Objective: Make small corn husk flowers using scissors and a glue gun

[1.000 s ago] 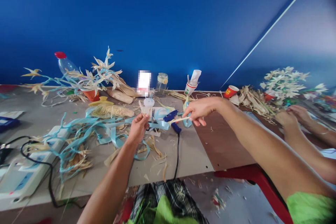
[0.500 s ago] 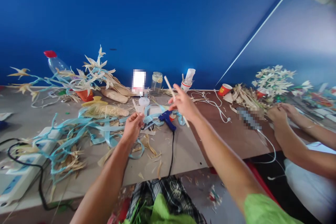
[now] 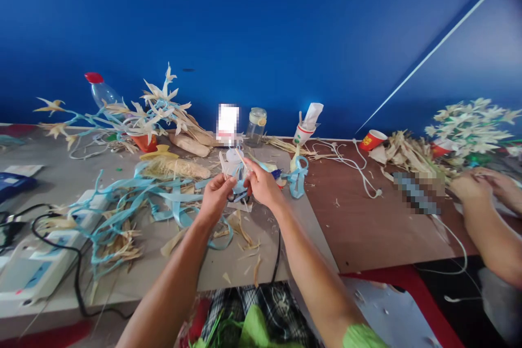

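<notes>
My left hand (image 3: 217, 196) is closed, thumb against fingers, on a narrow piece of pale husk (image 3: 222, 162). Close beside it, my right hand (image 3: 264, 184) is closed round a slim pale stick (image 3: 240, 155), its tip pointing up and away from me. Fingers cover most of both pieces. Behind my right hand, a blue glue gun (image 3: 277, 174) is mostly hidden, its black cord running toward the table's front edge. Light blue ribbon (image 3: 175, 206) lies tangled to the left of my hands.
Husk flowers on blue stems (image 3: 153, 106) stand in an orange pot at the back left. A white power strip (image 3: 61, 250) with black cords lies at the left. A glass jar (image 3: 256, 126) and red cup (image 3: 372, 140) stand behind. Another person's hands (image 3: 475, 187) work at far right.
My right hand has come left and down with the stick, right up to my left hand. The view has swung a little, so things on the table appear farther right.
</notes>
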Motion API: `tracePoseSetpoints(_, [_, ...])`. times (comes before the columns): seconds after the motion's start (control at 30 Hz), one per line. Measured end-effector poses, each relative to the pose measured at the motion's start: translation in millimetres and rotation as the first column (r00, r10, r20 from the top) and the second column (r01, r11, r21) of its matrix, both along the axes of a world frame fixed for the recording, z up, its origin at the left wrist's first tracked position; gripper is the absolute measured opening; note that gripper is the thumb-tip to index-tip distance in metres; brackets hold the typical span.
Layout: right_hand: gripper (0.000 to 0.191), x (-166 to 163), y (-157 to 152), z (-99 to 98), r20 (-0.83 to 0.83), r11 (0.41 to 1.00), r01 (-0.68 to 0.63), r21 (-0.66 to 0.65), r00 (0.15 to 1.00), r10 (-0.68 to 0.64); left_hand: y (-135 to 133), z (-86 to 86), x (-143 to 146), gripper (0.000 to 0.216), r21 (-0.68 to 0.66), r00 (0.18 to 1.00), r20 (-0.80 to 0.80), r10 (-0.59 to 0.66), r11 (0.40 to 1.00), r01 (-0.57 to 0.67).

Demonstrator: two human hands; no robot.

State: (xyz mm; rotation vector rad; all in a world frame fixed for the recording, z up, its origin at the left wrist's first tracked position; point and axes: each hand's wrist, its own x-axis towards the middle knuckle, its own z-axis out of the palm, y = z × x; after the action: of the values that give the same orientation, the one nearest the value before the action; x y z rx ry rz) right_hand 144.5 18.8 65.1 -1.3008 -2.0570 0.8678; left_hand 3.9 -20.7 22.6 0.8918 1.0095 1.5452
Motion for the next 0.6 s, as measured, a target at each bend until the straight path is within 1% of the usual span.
tracePoseSetpoints(0.1, [0.045, 1, 0, -11.6, -0.077, 0.998, -0.022, 0.054, 0.997, 0.026, 1, -2.4, -1, 0.029, -0.012, 0.999, -0.035, 0.011, 1.0, -0.011])
tracePoseSetpoints(0.17, [0.039, 2, -1, -15.3, -0.114, 0.995, -0.026, 0.096, 0.993, 0.036, 1, -3.3, -1, 0.029, -0.024, 0.998, -0.055, 0.014, 1.0, -0.016])
tracePoseSetpoints(0.23, [0.033, 4, -1, -15.1, -0.122, 0.994, -0.059, 0.094, 0.99, 0.07, 1, -3.7, -2, 0.028, -0.031, 0.997, -0.072, 0.009, 0.999, -0.011])
tracePoseSetpoints(0.33, [0.036, 7, -4, -10.9, -0.094, 0.993, -0.109, 0.045, 0.989, 0.113, 1, -2.8, -1, 0.028, -0.036, 0.995, -0.102, -0.008, 0.999, 0.004])
tracePoseSetpoints(0.43, [0.04, 9, -8, -6.2, -0.042, 0.991, -0.126, 0.053, 0.991, 0.128, 1, 0.0, 1, 0.029, -0.041, 0.99, -0.138, -0.006, 0.999, 0.001])
tracePoseSetpoints(0.6, [0.049, 8, -11, -1.2, 0.091, 0.996, -0.053, 0.071, 0.995, 0.046, 0, 3.2, 3, 0.03, -0.047, 0.981, -0.194, 0.001, 0.999, -0.01])
